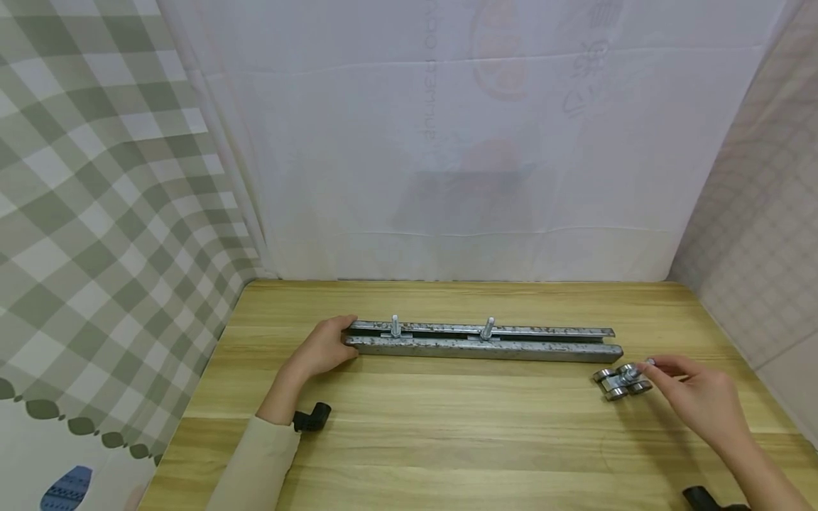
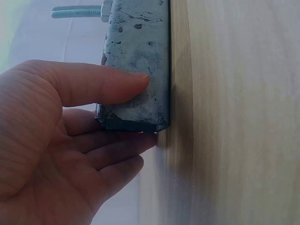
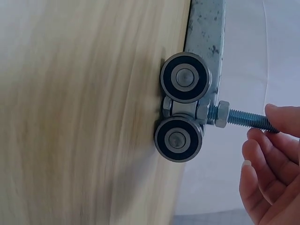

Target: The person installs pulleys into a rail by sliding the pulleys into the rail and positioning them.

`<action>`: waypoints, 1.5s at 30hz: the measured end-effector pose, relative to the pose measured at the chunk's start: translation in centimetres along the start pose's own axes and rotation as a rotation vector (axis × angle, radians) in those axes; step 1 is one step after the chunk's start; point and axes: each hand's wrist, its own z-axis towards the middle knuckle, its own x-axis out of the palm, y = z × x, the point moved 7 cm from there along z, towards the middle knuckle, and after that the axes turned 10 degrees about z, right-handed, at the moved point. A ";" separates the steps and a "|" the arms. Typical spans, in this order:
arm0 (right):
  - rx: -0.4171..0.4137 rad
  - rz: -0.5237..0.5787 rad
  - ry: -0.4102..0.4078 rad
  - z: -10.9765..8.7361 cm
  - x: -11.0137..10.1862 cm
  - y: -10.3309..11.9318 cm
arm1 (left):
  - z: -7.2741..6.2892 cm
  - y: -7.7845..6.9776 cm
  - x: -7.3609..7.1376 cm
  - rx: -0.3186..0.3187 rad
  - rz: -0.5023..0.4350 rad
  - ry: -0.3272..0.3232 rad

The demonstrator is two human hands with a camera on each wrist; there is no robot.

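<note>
A grey, speckled metal channel rail (image 1: pixel 543 352) lies lengthwise on the table with its slot facing up. Two threaded bolts (image 1: pixel 395 326) with nuts stick up from the slot. My left hand (image 1: pixel 324 348) grips the rail's left end; in the left wrist view the thumb (image 2: pixel 124 86) presses on the side wall and the fingers curl behind the end. Off the rail's right end, my right hand (image 1: pixel 699 397) pinches the bolt tip of a roller trolley (image 1: pixel 617 387). Bearing wheels (image 3: pixel 183 77) and a nut (image 3: pixel 222 114) on the bolt show in the right wrist view.
Under everything is a wood-grain tabletop (image 1: pixel 460 433). A white cloth (image 1: pixel 358 163) hangs behind it, a green checked cloth (image 1: pixel 115 177) on the left and a pale gridded one (image 1: pixel 767 184) on the right. A black mount (image 1: pixel 313 417) sits at the left wrist.
</note>
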 end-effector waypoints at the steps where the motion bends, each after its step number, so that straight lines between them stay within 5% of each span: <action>1: 0.005 -0.006 0.002 0.0 -0.1 -0.2 | 0.0 0.0 0.0 -0.002 0.001 0.000; 22: 0.017 -0.077 -0.019 2.1 -2.1 -2.8 | 0.0 0.1 -0.1 0.010 0.012 0.001; 35: 0.158 -0.088 0.050 3.5 -2.0 -4.5 | 0.1 0.2 0.0 0.000 0.007 0.009; 45: 0.170 -0.111 0.085 4.5 -1.7 -4.8 | 0.1 0.1 -0.1 0.005 0.002 0.000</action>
